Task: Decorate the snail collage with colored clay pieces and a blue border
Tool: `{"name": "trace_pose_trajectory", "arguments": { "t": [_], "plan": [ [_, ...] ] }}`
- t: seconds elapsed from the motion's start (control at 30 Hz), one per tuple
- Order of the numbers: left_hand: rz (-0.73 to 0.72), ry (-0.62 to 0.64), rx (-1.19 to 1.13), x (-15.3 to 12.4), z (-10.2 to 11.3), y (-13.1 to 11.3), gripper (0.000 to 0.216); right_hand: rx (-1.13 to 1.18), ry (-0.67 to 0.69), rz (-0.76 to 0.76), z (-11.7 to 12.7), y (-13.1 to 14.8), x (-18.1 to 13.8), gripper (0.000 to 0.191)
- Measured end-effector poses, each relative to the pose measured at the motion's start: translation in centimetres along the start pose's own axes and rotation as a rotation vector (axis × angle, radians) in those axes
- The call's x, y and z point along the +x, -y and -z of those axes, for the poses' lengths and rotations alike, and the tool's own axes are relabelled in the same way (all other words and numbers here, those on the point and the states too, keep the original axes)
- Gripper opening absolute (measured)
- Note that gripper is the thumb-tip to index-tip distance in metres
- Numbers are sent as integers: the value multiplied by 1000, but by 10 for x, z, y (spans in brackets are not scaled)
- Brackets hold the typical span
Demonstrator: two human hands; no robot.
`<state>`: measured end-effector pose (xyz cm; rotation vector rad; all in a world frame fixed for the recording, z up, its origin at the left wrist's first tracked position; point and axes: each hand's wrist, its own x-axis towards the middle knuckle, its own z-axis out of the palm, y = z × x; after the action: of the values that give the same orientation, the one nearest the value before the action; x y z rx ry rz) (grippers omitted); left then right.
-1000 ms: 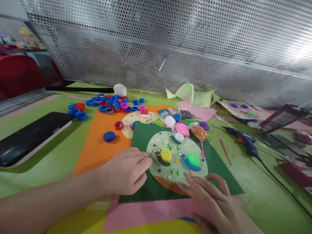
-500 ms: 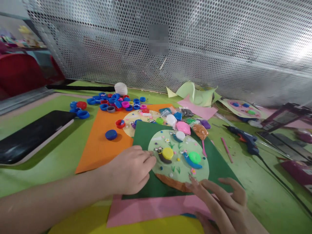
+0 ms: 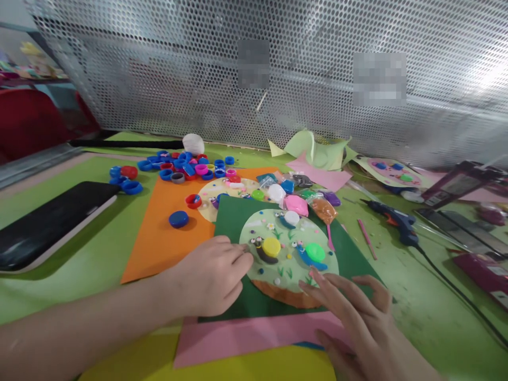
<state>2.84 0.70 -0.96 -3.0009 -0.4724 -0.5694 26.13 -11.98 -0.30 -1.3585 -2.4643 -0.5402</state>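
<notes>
A pale green paper disc (image 3: 293, 272) with clay snails lies on a dark green sheet (image 3: 357, 254). Its snails have a yellow cap (image 3: 271, 247), a bright green cap (image 3: 315, 252) and a white cap (image 3: 291, 218) as shells; a brown clay strip (image 3: 286, 294) edges the bottom. My left hand (image 3: 216, 275) rests at the disc's left edge with its fingers curled; whatever they may hold is hidden. My right hand (image 3: 357, 312) spreads over the lower right of the disc, a fingertip at the small pink flower (image 3: 311, 274) below the green-capped snail.
Bottle caps (image 3: 186, 164) lie piled behind an orange sheet (image 3: 159, 243). Bagged clay (image 3: 296, 205) sits beyond the disc. A glue gun (image 3: 392, 219) with its cord lies right, near a pink stick (image 3: 367, 239). A black phone-like device (image 3: 59, 217) is on the left.
My right hand has moved up the disc, from its brown lower edge onto the pink flower. My left hand stays in place. The view has shifted slightly.
</notes>
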Motion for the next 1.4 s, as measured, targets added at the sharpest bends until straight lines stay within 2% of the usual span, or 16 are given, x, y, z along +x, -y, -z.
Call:
{"name": "trace_pose_trajectory", "arguments": {
  "t": [0.67,0.93,1.07,1.13,1.27,1.4],
  "plan": [
    [-1,6,2,2,1,0,28,10,-115,79,-2,-4,-5,26],
    [-3,12,56,5,3,0,30,-9,5,361,6,-34,-11,31],
    [4,4,54,6,5,-1,32,63,13,416,7,-52,-9,30],
    [8,2,49,6,6,-2,33,109,0,387,5,-58,-11,33],
    [2,-9,37,5,4,-1,34,179,25,311,1,-62,-9,54],
    [-17,-21,19,2,0,0,32,243,67,334,2,-57,7,57]
  ]
}}
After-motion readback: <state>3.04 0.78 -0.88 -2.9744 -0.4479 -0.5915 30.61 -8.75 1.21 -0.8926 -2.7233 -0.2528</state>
